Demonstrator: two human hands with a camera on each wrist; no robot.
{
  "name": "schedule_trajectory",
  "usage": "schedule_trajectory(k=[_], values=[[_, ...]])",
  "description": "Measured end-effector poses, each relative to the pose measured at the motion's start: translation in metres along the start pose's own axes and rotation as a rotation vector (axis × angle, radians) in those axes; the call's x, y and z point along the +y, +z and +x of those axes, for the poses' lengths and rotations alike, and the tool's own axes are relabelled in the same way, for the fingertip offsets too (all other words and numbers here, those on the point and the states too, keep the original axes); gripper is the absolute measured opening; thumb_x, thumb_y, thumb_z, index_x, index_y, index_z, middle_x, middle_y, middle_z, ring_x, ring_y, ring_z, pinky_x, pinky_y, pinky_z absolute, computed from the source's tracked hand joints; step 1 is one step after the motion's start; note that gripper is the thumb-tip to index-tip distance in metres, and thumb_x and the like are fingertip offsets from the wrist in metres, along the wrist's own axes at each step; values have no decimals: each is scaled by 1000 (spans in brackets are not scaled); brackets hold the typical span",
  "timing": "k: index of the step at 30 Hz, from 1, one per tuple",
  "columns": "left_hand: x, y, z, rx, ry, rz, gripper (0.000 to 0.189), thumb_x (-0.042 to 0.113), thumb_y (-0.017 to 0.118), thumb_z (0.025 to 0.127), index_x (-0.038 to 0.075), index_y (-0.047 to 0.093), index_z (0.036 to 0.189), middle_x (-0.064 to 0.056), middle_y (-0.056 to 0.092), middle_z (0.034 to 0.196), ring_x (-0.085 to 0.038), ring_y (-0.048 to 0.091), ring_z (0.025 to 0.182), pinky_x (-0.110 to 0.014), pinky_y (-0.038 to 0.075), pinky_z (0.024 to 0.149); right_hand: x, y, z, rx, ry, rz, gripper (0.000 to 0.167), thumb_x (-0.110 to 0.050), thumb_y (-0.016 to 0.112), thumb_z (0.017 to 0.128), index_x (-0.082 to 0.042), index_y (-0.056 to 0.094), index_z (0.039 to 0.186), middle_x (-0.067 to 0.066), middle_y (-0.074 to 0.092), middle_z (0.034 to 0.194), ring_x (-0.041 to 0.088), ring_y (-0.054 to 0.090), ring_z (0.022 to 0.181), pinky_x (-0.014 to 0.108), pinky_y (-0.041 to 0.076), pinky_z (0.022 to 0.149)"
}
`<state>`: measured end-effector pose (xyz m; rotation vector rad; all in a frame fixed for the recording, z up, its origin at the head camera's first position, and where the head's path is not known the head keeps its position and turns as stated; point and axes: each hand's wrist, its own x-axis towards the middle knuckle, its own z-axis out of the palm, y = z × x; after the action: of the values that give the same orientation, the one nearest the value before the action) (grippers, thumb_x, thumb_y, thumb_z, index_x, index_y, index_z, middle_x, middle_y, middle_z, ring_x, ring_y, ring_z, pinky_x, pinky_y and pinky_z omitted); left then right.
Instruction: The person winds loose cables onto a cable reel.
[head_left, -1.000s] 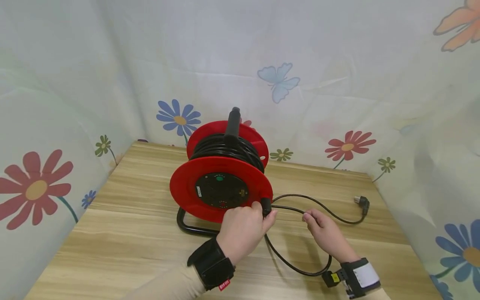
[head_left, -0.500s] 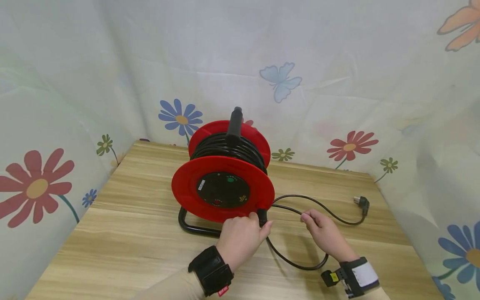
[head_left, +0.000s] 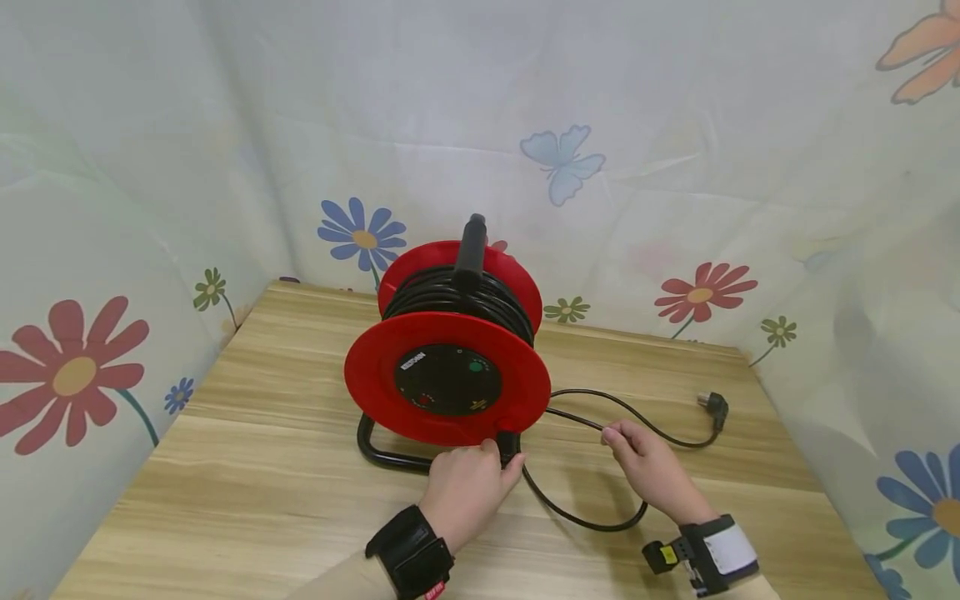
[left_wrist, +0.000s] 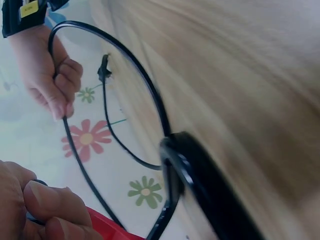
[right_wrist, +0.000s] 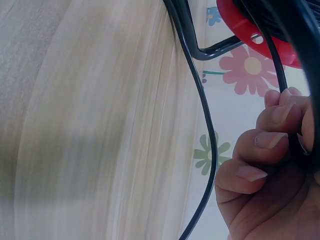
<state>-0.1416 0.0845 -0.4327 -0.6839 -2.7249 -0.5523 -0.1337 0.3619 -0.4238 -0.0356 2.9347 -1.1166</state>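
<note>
A red cable reel (head_left: 367, 367) with black cable (head_left: 450, 292) wound on its drum stands on a black tube frame (head_left: 390, 461). My left hand (head_left: 465, 492) grips the black crank knob (head_left: 508, 446) low on the reel's front disc. To the right, my right hand (head_left: 656, 467) holds the loose cable (head_left: 573, 417) between thumb and fingers, with the strand running from there to the drum. In the right wrist view the fingers (right_wrist: 270, 140) curl round the cable. A slack loop (head_left: 592, 527) hangs below, between the two hands.
The black plug (head_left: 716, 408) lies on the wooden table (head_left: 225, 467) at the right, its cord curving back behind the reel. A black carry handle (head_left: 471, 254) rises above the drum. Flower-printed cloth (head_left: 637, 167) surrounds the table at the back and sides.
The reel's front disc has turned clockwise, and my left hand has moved down and left with the knob. The slack loop has shrunk and the plug has slid slightly left. My right hand stays nearly in place.
</note>
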Motion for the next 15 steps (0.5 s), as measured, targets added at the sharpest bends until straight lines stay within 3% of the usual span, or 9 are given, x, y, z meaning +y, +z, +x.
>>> schedule_trajectory(k=[8,15], values=[[-17,6,-11,-55,-29,-35,45,47,53,96,16,48,64,6,36,50,-14,43,41,-28,27,37,-3,0,2,8,-12,-13,37,-40,44,102,-6,59,98,2,46,73,15,42,59,29,37,52],[-33,3,-20,-103,-65,-94,43,45,54,96,16,47,65,7,37,47,-14,43,42,-28,29,38,-3,-2,2,0,3,-16,37,-41,44,102,-7,59,100,2,46,74,15,42,60,29,36,53]])
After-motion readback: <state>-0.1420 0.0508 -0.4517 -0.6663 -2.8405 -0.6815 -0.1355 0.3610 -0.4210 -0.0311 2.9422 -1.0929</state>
